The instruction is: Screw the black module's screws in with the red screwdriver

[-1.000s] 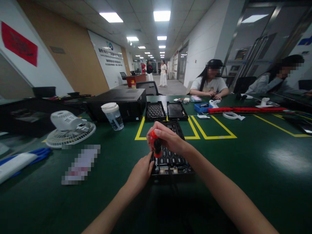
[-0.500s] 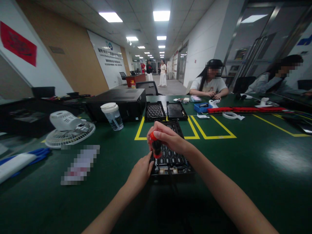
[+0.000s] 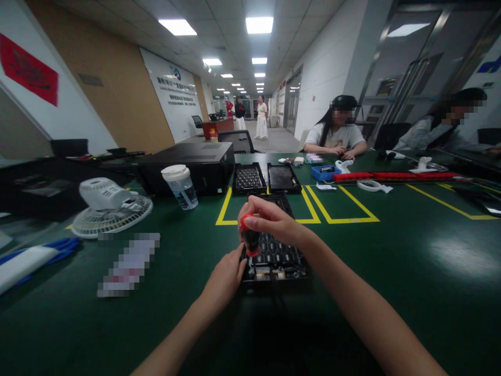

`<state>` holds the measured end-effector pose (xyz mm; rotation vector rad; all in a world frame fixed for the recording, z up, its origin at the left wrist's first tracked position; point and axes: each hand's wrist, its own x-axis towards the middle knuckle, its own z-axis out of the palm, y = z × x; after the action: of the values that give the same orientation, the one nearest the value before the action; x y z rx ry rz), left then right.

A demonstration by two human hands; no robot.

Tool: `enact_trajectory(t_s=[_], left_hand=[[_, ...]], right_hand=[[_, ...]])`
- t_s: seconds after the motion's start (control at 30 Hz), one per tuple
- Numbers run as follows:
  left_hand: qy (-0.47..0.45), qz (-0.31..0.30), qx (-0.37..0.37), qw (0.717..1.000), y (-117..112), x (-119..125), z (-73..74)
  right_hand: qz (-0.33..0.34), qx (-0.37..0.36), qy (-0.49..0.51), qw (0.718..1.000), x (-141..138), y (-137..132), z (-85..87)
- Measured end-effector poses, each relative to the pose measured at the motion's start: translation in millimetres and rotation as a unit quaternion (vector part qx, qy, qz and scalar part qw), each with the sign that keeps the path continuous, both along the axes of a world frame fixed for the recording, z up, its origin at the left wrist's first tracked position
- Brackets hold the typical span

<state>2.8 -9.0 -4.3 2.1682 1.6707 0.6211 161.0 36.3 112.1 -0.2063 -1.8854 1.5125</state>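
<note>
My right hand (image 3: 272, 222) is closed around the handle of a screwdriver (image 3: 251, 240), red at both ends and dark in the middle. It stands roughly upright over the left side of a black plastic case (image 3: 279, 256); I cannot make out its tip. Dark cells in rows fill the case, with small pale and metal parts along its near edge. My left hand (image 3: 229, 269) grips the case's left edge, thumb along the side, other fingers partly hidden.
Two black trays (image 3: 249, 178) lie behind yellow tape. Left are a lidded cup (image 3: 180, 187), a white fan (image 3: 111, 206) and a black computer case (image 3: 191, 162). Farther right, a blue box (image 3: 325, 172) sits beside a red strip (image 3: 391, 176). Two people sit across the green table (image 3: 391, 282).
My right hand has shifted slightly on the screwdriver handle, its fingers turned a little. The left hand and the case have stayed in place.
</note>
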Motion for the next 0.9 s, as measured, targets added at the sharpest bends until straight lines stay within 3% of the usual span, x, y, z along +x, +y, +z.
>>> enact_trajectory(t_s=[0.9], left_hand=[[-0.002,0.005,0.002,1.0,0.6,0.8,1.7]], right_hand=[[-0.063,0.034,-0.017,0.997,2.3,-3.9,6.0]])
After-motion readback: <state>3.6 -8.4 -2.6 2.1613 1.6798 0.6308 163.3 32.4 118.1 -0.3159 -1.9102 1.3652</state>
